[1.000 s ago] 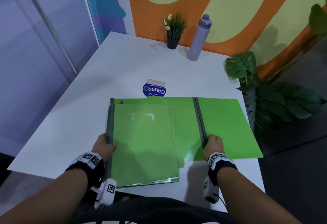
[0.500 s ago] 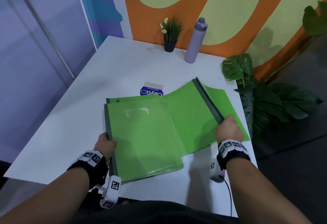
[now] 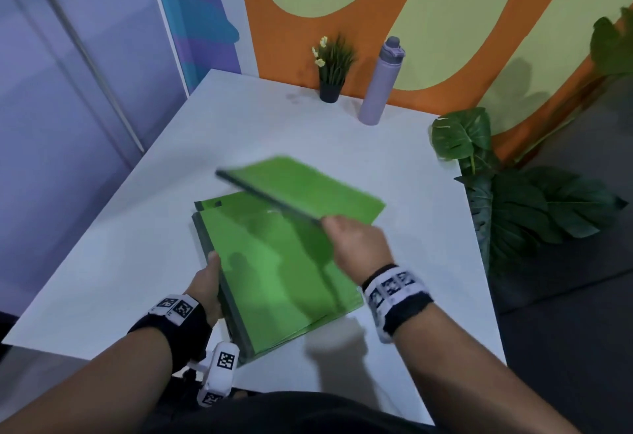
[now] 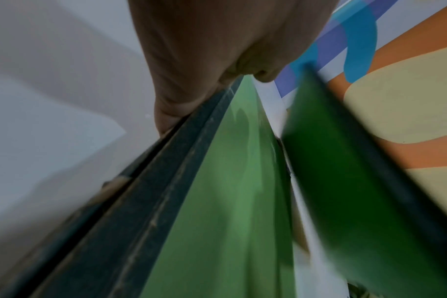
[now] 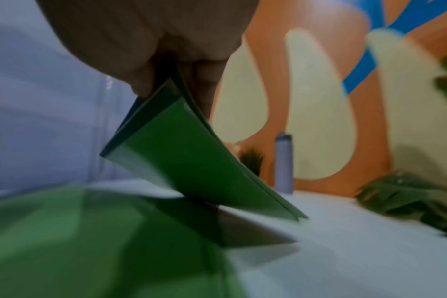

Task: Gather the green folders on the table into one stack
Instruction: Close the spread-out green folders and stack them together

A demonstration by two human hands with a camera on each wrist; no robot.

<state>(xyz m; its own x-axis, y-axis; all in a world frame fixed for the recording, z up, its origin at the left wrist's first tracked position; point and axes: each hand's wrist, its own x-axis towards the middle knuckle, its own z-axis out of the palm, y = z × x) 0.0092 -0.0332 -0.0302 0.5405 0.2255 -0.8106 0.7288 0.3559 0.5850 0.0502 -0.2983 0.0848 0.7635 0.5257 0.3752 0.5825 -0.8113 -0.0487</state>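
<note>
One thin green plastic folder [image 3: 308,190], pinched by the right hand [image 3: 356,242], has been lifted at frame centre over the green stack [image 3: 281,279] gripped by the left hand [image 3: 205,283], so stacking nears completion.

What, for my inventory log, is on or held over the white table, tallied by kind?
Green plastic folders: 3, the lifted folder plus a two-folder stack
Lilac water bottle: 1
Small potted plant: 1
Total: 5
</note>
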